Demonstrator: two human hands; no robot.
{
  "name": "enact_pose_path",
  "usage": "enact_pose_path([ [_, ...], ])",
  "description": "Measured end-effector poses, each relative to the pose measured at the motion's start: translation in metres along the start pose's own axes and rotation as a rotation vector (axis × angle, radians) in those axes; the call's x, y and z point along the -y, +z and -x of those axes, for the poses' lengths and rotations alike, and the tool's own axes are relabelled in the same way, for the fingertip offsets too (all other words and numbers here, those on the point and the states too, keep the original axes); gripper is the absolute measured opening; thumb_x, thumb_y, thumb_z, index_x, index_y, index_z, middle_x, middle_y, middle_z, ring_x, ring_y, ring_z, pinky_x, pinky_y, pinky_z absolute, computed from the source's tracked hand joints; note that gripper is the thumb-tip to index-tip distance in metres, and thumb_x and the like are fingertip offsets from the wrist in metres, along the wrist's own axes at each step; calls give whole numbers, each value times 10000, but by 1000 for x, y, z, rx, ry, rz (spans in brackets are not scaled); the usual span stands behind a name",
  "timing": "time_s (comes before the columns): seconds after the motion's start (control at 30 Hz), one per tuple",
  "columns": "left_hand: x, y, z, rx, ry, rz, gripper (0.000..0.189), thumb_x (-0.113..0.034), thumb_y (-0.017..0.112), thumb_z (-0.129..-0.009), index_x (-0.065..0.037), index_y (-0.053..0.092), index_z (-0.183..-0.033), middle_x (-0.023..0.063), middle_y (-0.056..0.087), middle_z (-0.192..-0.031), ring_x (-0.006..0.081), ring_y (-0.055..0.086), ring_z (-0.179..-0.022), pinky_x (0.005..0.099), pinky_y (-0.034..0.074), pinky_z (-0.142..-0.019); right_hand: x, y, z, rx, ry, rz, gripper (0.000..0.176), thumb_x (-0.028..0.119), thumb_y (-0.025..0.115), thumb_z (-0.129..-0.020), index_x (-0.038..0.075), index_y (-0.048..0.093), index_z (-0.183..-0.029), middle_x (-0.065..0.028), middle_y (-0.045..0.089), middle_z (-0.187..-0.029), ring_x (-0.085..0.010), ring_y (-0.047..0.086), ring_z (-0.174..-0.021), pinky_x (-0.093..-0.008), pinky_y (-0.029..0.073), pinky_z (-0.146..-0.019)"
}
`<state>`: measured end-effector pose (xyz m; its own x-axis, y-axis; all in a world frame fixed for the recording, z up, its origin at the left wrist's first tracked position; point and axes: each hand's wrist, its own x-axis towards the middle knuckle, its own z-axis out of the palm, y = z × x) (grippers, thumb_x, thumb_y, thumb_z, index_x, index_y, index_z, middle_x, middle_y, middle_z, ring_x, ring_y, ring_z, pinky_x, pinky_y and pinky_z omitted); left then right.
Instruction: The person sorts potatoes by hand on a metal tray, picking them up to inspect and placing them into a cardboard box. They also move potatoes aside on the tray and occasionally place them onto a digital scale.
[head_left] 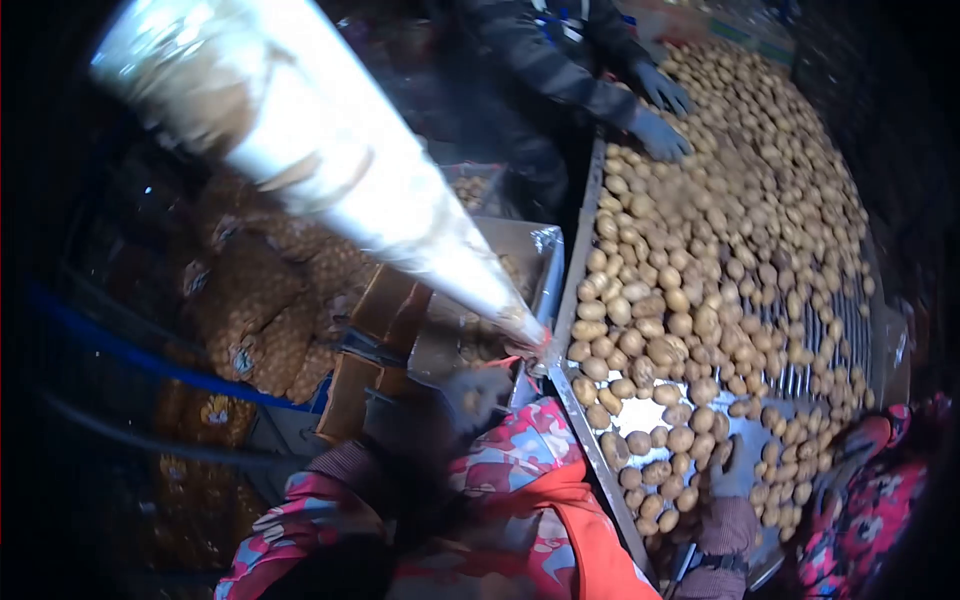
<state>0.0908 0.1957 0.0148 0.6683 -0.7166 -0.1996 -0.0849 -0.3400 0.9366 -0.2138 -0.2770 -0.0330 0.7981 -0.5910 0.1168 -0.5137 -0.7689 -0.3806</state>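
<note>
While potatoes (680, 298) lie densely over the far part of the sorting table (563, 318) and more thinly toward its near edge, the gloved right hand (738, 462) is among those near the near edge, its fingers partly bent; whether they grip a potato cannot be told. Bare pale surface and metal rollers (850, 335) show between the potatoes. The left hand (474, 396), blurred, is outside the table's left edge, near an open cardboard box (350, 395); its finger opening and any hold cannot be told. Against that edge, the narrow end of a large white plastic tube (400, 205) has a red tie. Filled mesh sacks (262, 305) lie farther left. Another person's gloved hands (662, 112) reach over the far left corner, and a person in a patterned sleeve (865, 510) is by the near right corner.
</note>
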Motion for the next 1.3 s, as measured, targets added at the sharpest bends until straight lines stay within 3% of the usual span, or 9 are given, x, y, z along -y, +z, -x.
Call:
enact_pose_path([
  [0.23,-24,-172,-58,-683,-40,-894,299,-222,496,-996,-20,693,-1094,164,710,-971,266,677,-869,362,544,-776,-6,4,7,123,159,-37,624,361,681,-845,3,534,-1334,-278,537,-1359,-433,533,-1249,-483,433,-1063],
  [0.43,32,-88,-48,323,62,-892,302,-205,458,-986,-12,674,-1071,170,694,-924,285,664,-778,383,545,-701,74,-18,23,-111,425,-152,582,378,718,-808,108,622,-1314,-206,675,-1189,-354,644,-1121,-432,505,-981],
  [0.53,36,3,-5,727,-689,1018,444,-256,391,-1034,78,554,-1276,218,648,-1186,370,630,-983,506,528,-841,146,-31,56,18,392,-819,575,320,691,-861,87,551,-1368,-149,704,-1040,-272,689,-951,-404,547,-855],
  [0.57,-59,67,1,309,-895,1113,515,-331,379,-1053,61,503,-1362,242,617,-1242,407,620,-1029,537,494,-944,177,-49,59,277,490,-921,565,323,680,-884,94,529,-1378,-153,704,-990,-297,691,-911,-421,545,-810],
  [0.7,-92,160,-34,766,-37,188,420,-284,571,-995,0,528,-1302,179,623,-1202,307,629,-1097,413,526,-959,183,2,78,133,-89,-669,403,336,594,-948,83,604,-1263,-202,665,-989,-366,657,-913,-455,515,-801],
  [0.8,-64,182,-35,552,-843,1156,265,-172,608,-960,-23,586,-1178,124,657,-1046,241,653,-976,364,563,-831,130,-4,92,78,-19,-371,258,165,588,-890,60,641,-1119,-202,652,-955,-405,625,-905,-476,504,-786],
  [1.03,43,33,-44,823,-738,1395,168,-266,608,-948,-103,629,-914,48,664,-848,171,647,-728,300,551,-599,-29,-85,177,-262,635,179,193,108,598,-857,81,715,-1008,-191,701,-903,-393,677,-871,-482,530,-776],
  [1.17,90,-91,-39,-527,-584,1326,364,-332,617,-968,-53,610,-1201,96,666,-1177,234,642,-1060,329,588,-844,-69,-106,116,-453,590,1,182,111,631,-875,88,707,-1039,-143,706,-1027,-347,664,-988,-447,513,-895],
  [1.3,84,-134,-27,-624,-709,972,484,-433,527,-998,-16,605,-1230,167,658,-1199,291,634,-1083,401,527,-989,-36,-74,39,-191,252,164,331,313,756,-695,136,711,-971,-145,580,-1228,-354,531,-1159,-499,446,-937],
])
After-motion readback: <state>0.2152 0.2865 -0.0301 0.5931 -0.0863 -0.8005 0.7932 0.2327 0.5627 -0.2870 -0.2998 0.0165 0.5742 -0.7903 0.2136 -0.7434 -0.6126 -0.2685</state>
